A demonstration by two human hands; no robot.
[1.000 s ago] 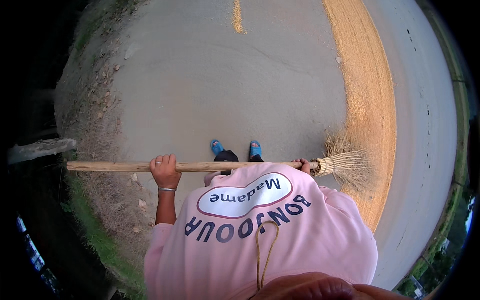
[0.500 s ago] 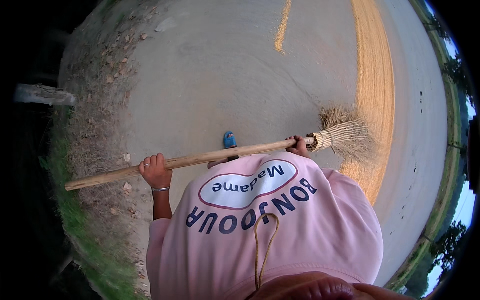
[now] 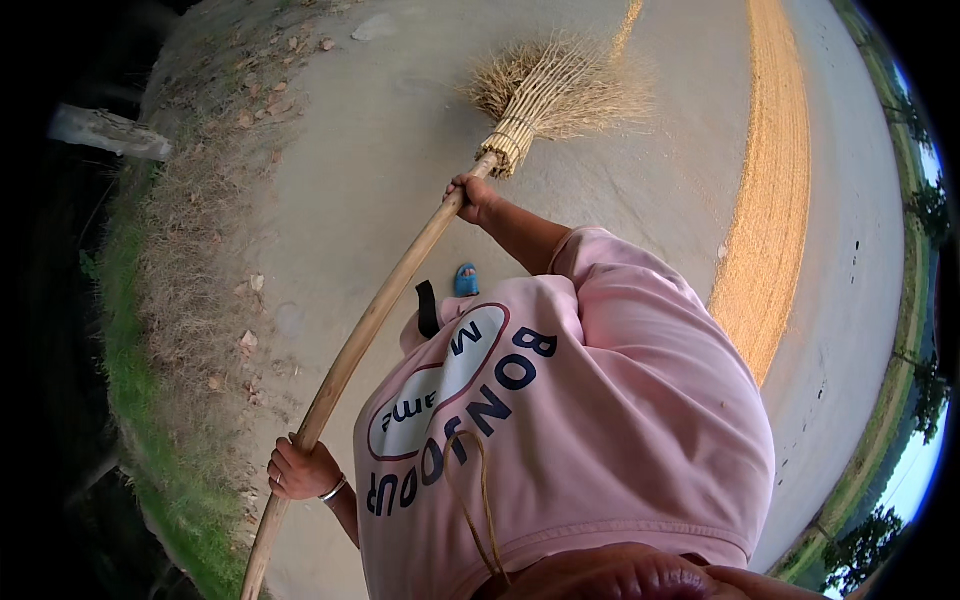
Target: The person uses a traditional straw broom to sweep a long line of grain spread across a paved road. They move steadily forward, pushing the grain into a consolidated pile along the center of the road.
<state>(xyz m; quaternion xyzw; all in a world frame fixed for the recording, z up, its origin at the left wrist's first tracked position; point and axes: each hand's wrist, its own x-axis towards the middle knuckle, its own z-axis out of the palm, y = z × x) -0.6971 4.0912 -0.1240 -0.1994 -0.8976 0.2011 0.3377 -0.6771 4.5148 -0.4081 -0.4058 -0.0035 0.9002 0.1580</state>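
Note:
A long-handled twig broom slants across in front of me, its wooden handle running from the lower left up to the bundled head. My right hand grips the handle just below the binding, with that arm stretched forward. Lower down at the left, my left hand is closed round the same handle, a ring and a bracelet on it. The fanned twigs spread over the grey pavement at the top, close to a thin streak of yellow grain. Whether the bristles touch the ground I cannot tell.
A long, wide band of yellow grain lies along the right. Dry grass and fallen leaves border the pavement on the left, with green grass beyond. A pale trunk or post juts in there. My foot in a blue sandal shows below.
The broom has swung from pointing right, over the wide grain band, to pointing ahead near the thin streak. My right hand moved forward and left; my left hand came down and back.

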